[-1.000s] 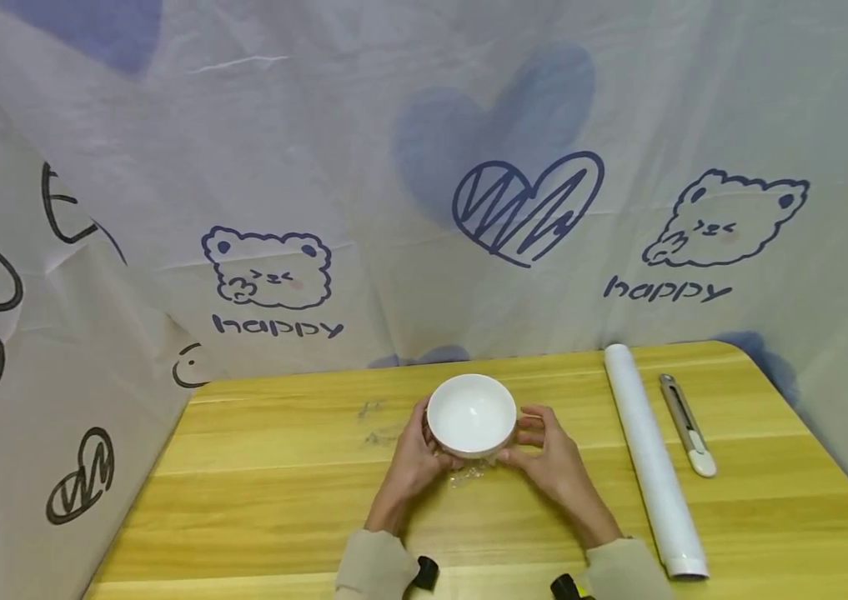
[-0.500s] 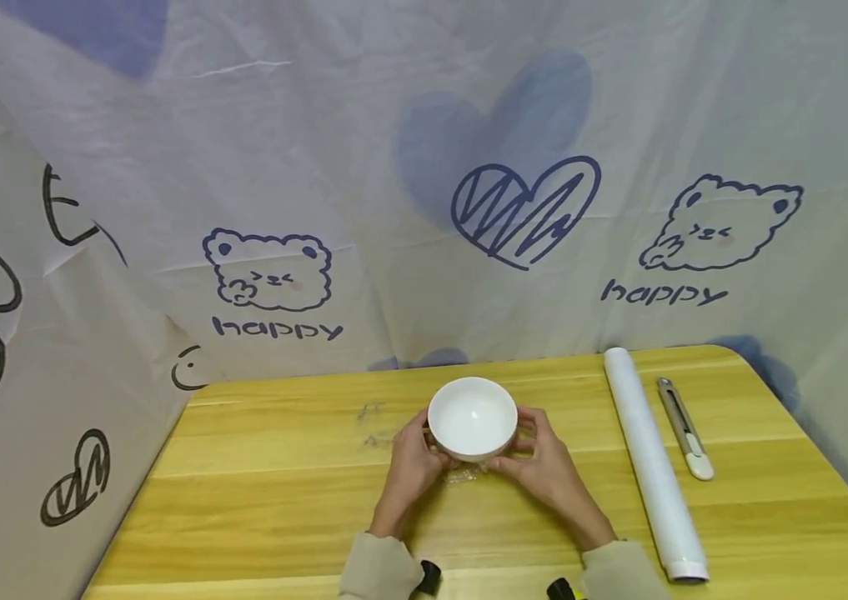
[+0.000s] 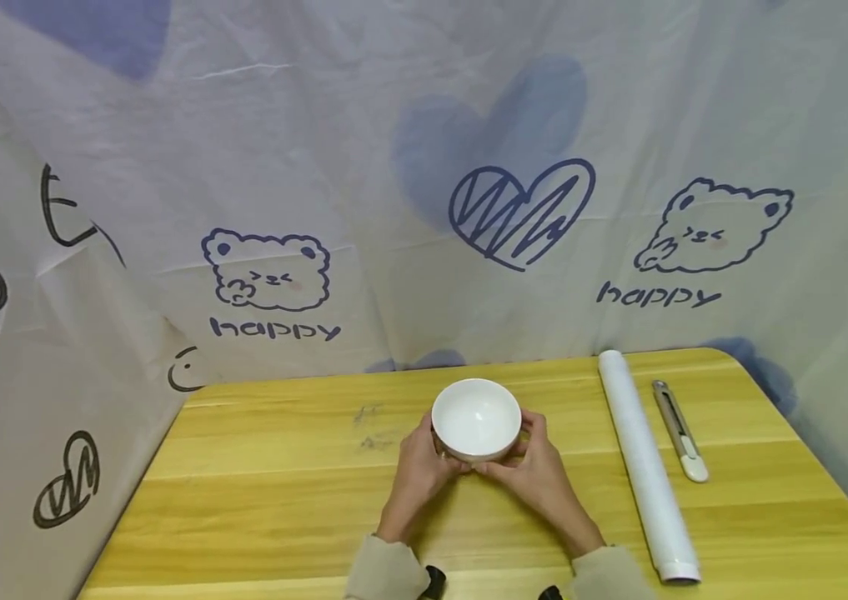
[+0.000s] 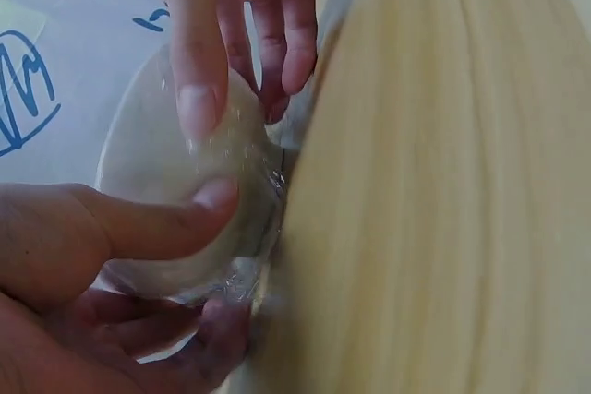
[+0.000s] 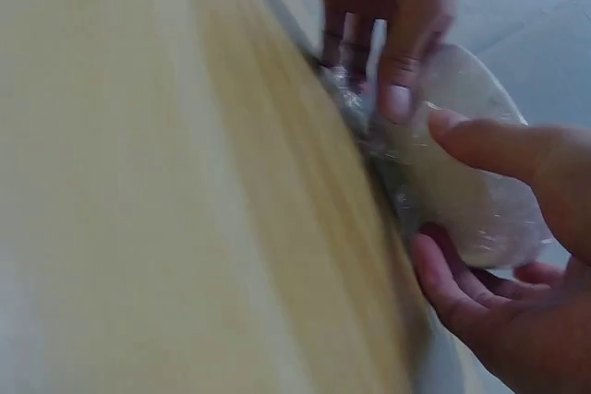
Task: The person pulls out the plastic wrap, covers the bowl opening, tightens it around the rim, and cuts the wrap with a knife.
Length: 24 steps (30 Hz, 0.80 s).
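A white bowl (image 3: pixel 476 417) is held mouth up between both hands, near the middle of the wooden table. My left hand (image 3: pixel 418 473) grips its left side, and my right hand (image 3: pixel 541 473) grips its right side. Clear plastic wrap (image 4: pixel 242 269) clings to the outside of the bowl, crumpled and bunched around its underside. Both thumbs press the wrapped wall at the near side, their tips close together in the wrist views. The other fingers curl around the sides and under the bowl, partly hidden by it in the head view.
On the right of the wooden table (image 3: pixel 281 500) lies a long white roll of plastic wrap (image 3: pixel 644 467). Beside it, farther right, is a utility knife (image 3: pixel 680 429). A printed cloth (image 3: pixel 393 275) hangs behind the table's far edge and along both sides.
My right hand has closed in on the bowl, and both thumbs have come together at its near side. The loose wrap seen below the bowl before is now hidden in the head view.
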Each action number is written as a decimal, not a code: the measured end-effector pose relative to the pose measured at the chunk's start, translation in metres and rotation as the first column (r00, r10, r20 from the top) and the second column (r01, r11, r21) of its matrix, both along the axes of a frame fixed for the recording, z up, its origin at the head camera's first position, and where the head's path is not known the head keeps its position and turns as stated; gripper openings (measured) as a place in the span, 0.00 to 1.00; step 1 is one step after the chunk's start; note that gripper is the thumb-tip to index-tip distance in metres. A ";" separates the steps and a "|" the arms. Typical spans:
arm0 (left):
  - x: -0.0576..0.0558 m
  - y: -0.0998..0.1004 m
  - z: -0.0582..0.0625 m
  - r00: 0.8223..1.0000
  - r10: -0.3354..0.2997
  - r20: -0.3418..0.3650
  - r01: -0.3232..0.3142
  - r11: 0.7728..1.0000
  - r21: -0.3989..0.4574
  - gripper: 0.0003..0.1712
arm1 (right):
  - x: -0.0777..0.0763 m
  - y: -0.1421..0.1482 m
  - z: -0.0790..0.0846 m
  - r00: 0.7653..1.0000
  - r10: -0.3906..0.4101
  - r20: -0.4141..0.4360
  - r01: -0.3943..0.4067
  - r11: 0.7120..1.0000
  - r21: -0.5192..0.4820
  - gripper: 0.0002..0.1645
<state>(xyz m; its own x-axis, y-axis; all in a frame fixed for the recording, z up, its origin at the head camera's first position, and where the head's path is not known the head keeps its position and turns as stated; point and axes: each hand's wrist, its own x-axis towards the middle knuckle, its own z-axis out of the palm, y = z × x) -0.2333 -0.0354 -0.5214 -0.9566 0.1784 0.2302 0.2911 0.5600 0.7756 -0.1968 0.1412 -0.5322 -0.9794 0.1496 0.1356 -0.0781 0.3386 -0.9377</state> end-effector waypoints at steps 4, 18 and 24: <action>0.000 0.005 -0.001 0.998 0.010 0.062 -0.014 0.998 0.067 0.50 | 0.000 0.000 -0.002 1.000 -0.029 0.004 0.029 1.000 0.008 0.58; -0.008 -0.002 -0.004 0.902 -0.331 0.276 0.173 0.865 0.471 0.61 | 0.003 0.024 0.009 0.983 0.099 0.153 -0.069 0.979 -0.192 0.54; -0.009 0.002 -0.009 0.941 -0.231 0.245 0.125 0.916 0.382 0.56 | 0.002 0.026 0.010 0.986 0.118 0.114 -0.101 0.984 -0.148 0.55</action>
<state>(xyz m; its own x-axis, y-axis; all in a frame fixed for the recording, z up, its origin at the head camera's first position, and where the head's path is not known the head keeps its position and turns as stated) -0.2423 -0.0332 -0.5299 -0.9504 0.3087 0.0384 0.1015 0.1909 0.9764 -0.1951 0.1676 -0.5218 -0.9988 0.0493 -0.0005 0.0102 0.1981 -0.9801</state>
